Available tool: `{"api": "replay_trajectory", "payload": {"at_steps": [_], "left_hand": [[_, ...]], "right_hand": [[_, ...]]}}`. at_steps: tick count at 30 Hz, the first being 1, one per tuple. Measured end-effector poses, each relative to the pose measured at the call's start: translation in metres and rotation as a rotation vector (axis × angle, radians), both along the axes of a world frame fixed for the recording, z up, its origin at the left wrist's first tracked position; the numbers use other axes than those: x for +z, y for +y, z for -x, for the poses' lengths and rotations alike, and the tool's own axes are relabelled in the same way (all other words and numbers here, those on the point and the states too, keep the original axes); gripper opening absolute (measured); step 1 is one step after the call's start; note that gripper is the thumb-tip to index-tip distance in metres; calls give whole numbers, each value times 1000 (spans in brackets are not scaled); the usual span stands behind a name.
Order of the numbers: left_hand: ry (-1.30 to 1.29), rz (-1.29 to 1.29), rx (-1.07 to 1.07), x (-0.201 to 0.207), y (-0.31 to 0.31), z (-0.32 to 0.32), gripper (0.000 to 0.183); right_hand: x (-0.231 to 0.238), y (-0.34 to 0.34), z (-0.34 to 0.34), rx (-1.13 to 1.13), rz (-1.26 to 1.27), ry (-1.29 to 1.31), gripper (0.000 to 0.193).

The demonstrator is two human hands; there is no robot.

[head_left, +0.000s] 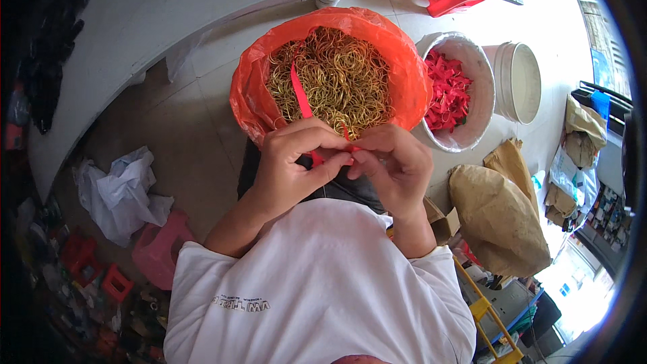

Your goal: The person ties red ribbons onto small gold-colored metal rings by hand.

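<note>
Both hands meet over the near rim of a red plastic bag (411, 71) that holds a heap of gold-coloured rings (330, 81). A strip of red ribbon (300, 94) runs up from my left hand (296, 155) across the rings. Thumb and forefinger of my left hand are pinched on the ribbon. My right hand (394, 165) pinches a small part of the same red ribbon, fingertips almost touching the left ones. The exact shape of the ribbon between the fingertips is mostly hidden.
Right of the bag stands a white bucket (482, 111) with red ribbon pieces (447, 91), then a pale bucket (522, 84). A brown sack (499, 219) lies at right. A curved grey table edge (141, 54) spans the upper left. White plastic (121, 192) and a pink stool (162, 249) are at left.
</note>
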State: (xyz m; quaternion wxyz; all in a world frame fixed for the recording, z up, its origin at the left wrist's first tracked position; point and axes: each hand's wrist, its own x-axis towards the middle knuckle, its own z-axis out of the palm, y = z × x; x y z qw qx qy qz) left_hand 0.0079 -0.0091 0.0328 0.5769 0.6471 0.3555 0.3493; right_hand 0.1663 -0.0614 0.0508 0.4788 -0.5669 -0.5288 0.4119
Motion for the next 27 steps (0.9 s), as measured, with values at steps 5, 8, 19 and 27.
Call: {"api": "replay_trajectory", "payload": {"at_steps": [5, 8, 19, 27], "left_hand": [[-212, 215, -134, -12, -1, 7, 11], [-389, 617, -289, -13, -2, 8, 9], [-163, 172, 302, 1, 1, 2, 5], [-145, -14, -80, 2, -12, 0, 19]], "right_hand": [[2, 3, -16, 86, 167, 201, 17], [4, 22, -30, 345, -212, 103, 21], [17, 15, -13, 309, -438, -53, 9], [12, 7, -6, 40, 344, 349, 6]]}}
